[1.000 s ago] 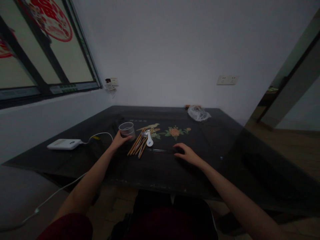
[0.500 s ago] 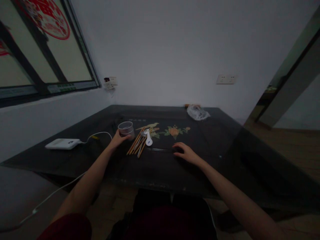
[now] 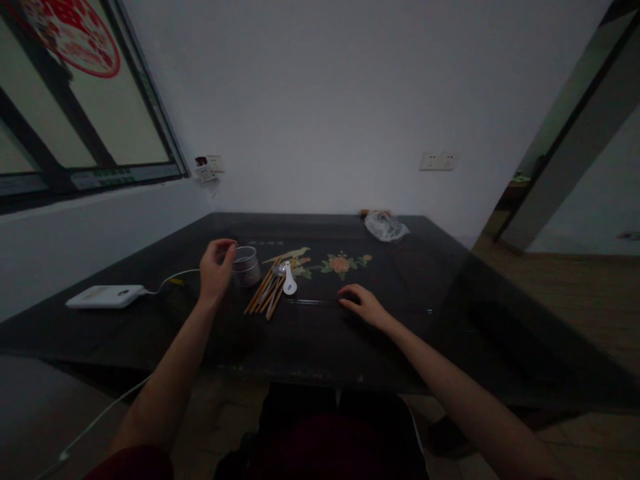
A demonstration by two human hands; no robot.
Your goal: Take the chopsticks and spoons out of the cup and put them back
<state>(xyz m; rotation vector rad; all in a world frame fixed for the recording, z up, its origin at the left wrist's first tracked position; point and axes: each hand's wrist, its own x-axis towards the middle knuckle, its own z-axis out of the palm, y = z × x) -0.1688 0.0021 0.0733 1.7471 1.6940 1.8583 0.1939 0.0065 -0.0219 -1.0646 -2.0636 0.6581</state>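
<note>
A clear round cup (image 3: 247, 268) stands upright on the dark table. Just to its left my left hand (image 3: 216, 270) is raised, with bent fingers and a gap to the thumb; it holds nothing that I can see and hides a little of the cup's left edge. Right of the cup lies a bundle of wooden chopsticks (image 3: 260, 293), with metal spoons (image 3: 279, 270) among them whose exact shape is dim. On the bundle's right side lies a white soup spoon (image 3: 289, 281). My right hand (image 3: 364, 305) rests on the table further right, fingers loosely bent, thumb apart, nothing in it.
A white power bank (image 3: 106, 297) with a white cable lies on the left of the table (image 3: 320, 347). A crumpled clear plastic bag (image 3: 386, 227) sits at the back near the wall. Towards the right edge is a dark flat object (image 3: 515, 340), hard to make out.
My left hand has let go of the cup and moved up and left of it. The cup stays standing by the chopsticks. My right hand keeps its place; the view has shifted slightly.
</note>
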